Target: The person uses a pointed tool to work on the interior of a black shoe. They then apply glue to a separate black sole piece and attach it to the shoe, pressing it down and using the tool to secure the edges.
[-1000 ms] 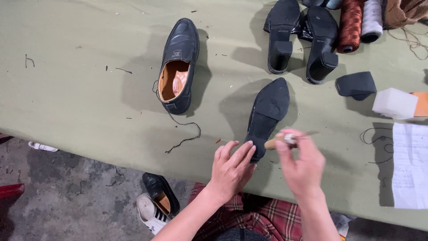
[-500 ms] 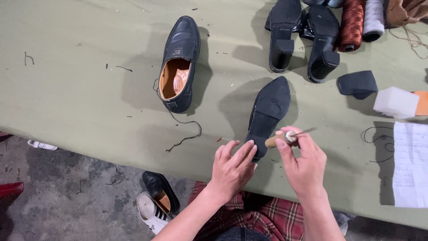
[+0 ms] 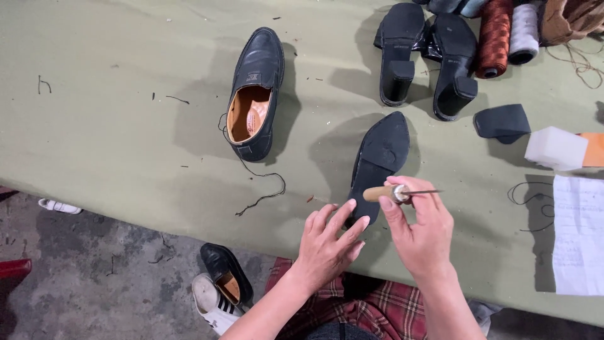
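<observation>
The right hand [image 3: 421,233] holds a small awl with a round wooden handle and a thin metal needle [image 3: 396,192]. Its thumb and first fingers are closed around the metal collar of this tool; the wooden handle sticks out to the left of the fingertips and the needle points to the right of them.

The left hand [image 3: 328,242] lies just beside the right one, with fingers stretched and slightly apart. It grips nothing; its fingertips touch the near end of a black leather shoe turned sole-up [image 3: 380,157]. This shoe lies on the olive-green table cover [image 3: 126,126] and runs away from the fingers, its narrow part just behind the awl handle.

Further beyond the left fingers, and to their left, stands a black leather loafer with tan lining [image 3: 255,94], its opening upward. A dark thread [image 3: 261,186] runs from its heel toward the table edge, well apart from both hands.

Far beyond the right fingers stand two black block-heel shoes [image 3: 428,56], and next to them a rust-red spool [image 3: 494,38] and a grey spool [image 3: 523,31] of thread. To the right of the right hand lie a black heel piece [image 3: 503,121], a white foam block [image 3: 557,148] and a white paper sheet [image 3: 577,236]. Below the hands, a red checked cloth [image 3: 371,308] covers the person's lap.
</observation>
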